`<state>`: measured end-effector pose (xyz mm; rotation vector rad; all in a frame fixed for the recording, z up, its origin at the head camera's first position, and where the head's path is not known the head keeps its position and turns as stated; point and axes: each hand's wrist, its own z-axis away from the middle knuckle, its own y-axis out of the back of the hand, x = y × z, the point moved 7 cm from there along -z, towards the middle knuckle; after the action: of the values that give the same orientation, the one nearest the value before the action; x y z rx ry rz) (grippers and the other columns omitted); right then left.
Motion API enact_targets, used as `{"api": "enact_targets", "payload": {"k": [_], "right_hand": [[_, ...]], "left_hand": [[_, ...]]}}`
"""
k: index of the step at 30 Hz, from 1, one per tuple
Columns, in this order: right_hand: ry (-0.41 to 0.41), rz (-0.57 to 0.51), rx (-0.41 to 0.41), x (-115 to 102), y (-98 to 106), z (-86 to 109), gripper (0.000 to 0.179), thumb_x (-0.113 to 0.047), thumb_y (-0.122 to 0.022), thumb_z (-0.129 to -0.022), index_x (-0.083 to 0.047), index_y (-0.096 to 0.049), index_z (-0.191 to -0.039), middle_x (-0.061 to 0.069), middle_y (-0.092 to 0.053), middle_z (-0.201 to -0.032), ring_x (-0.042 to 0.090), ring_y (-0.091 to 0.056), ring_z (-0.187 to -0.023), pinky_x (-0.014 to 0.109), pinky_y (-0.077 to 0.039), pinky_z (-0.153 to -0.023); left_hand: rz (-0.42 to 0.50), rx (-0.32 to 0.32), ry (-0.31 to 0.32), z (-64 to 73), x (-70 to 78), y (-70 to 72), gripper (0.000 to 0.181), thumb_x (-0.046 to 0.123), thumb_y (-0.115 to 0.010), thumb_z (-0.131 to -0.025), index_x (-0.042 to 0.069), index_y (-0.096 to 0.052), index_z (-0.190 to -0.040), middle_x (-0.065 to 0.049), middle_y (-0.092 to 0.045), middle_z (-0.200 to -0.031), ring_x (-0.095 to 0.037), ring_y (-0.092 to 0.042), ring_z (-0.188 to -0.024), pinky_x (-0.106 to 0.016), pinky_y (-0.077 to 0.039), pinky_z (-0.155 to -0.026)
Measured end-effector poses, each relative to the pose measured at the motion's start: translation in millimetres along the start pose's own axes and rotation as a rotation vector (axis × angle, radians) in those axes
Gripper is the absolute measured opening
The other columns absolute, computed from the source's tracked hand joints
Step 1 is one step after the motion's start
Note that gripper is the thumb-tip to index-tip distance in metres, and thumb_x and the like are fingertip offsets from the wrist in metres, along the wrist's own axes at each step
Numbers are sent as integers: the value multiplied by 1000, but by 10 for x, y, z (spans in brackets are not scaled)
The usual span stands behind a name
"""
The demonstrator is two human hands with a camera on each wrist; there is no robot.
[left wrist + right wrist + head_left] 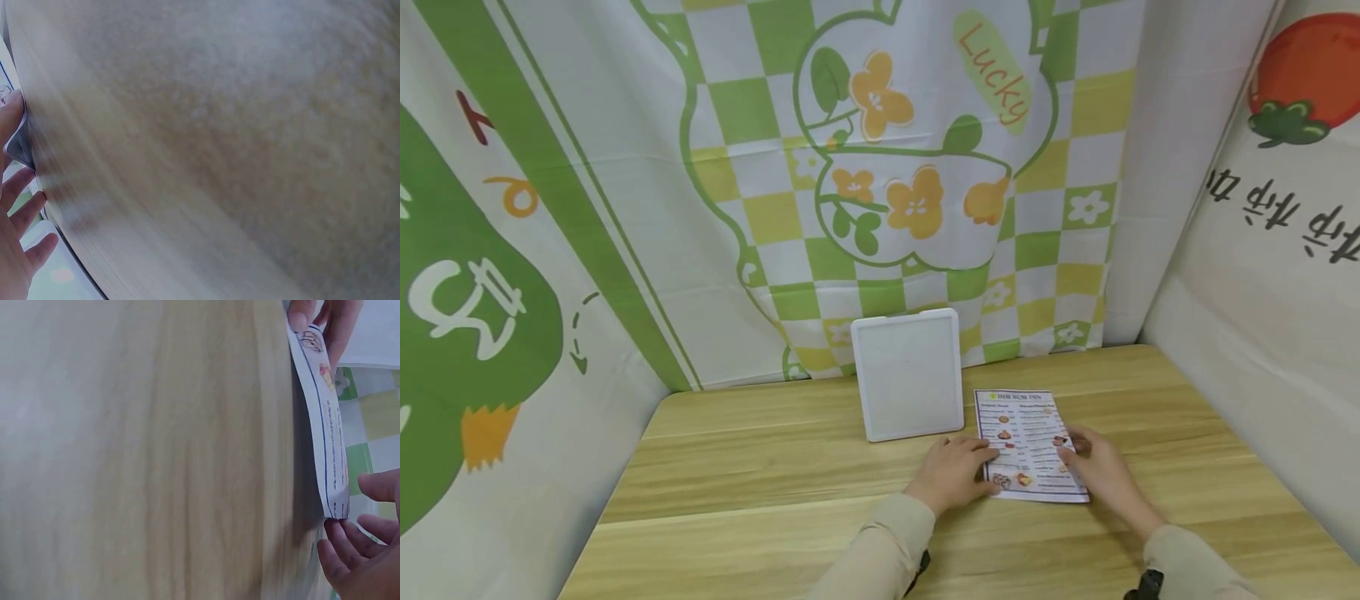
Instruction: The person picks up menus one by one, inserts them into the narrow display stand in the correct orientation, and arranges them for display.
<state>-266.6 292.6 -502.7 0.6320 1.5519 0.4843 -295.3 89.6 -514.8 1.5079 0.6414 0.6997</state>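
Observation:
A printed menu sheet (pixel 1026 446) with small food pictures and columns of text lies between my hands, over the right part of the table. My left hand (pixel 953 471) pinches its lower left corner, thumb (pixel 300 320) on the printed face. At the right edge, my right hand (pixel 1105 475) has its thumb over the print and its fingers round the edge. The right wrist view shows the near edge of the sheet slightly bowed, with shadow below it. Only fingers of the left hand (pixel 15 234) show in the left wrist view.
A blank white framed board (pixel 908 375) stands upright on the wood-grain table (pixel 737 467), just left of the menu. Behind the table hangs a green-and-yellow checked cloth (pixel 865 275). Printed cloth walls close off both sides.

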Motion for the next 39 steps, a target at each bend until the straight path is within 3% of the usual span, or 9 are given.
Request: {"api": "enact_targets", "payload": {"k": [6, 10, 15, 22, 32, 39], "right_hand": [[-110, -62, 56, 18, 25, -52, 48, -4, -60, -96, 21, -44, -133, 39, -54, -125, 47, -58, -110, 36, -55, -81], [-144, -77, 86, 31, 42, -71, 46, -4, -60, -96, 22, -46, -131, 38, -57, -120, 45, -60, -106, 23, -51, -71], [-169, -67, 82, 35, 46, -64, 44, -3, -57, -96, 20, -47, -132, 38, -59, -118, 43, -60, -104, 25, -49, -69], [-190, -94, 66, 49, 48, -29, 43, -2, -51, -96, 20, -46, -133, 39, -57, -121, 47, -58, -110, 29, -50, -75], [-218, -171, 90, 92, 99, 13, 45, -1, -53, -97, 17, -43, -137, 36, -57, -124, 47, -56, -116, 13, -43, -72], [-236, -205, 104, 82, 131, 76, 46, -3, -55, -97, 15, -44, -137, 33, -60, -123, 30, -61, -107, 11, -43, -73]], "left_hand": [[50, -13, 18, 12, -5, -15, 62, 59, -66, -87, 31, -54, -142, 8, -49, -147, -14, -43, -135, -42, -33, -112], [92, -19, 28, 17, -7, -6, 66, 60, -68, -85, 31, -53, -142, 7, -47, -149, -15, -42, -137, -45, -30, -114], [129, -14, 51, 19, -22, 6, 68, 59, -71, -82, 29, -54, -141, 6, -49, -147, -15, -44, -135, -43, -31, -113], [203, 43, 129, 20, -58, 36, 64, 57, -71, -84, 25, -57, -138, 4, -55, -139, -16, -49, -130, -39, -36, -108], [448, 170, 263, 7, -96, 109, 55, 43, -74, -88, 14, -61, -132, -2, -64, -124, -21, -59, -115, -38, -44, -98], [600, 225, 347, -22, -148, 80, 51, 36, -76, -87, 9, -63, -128, -1, -69, -109, -18, -64, -99, -35, -50, -85]]}}
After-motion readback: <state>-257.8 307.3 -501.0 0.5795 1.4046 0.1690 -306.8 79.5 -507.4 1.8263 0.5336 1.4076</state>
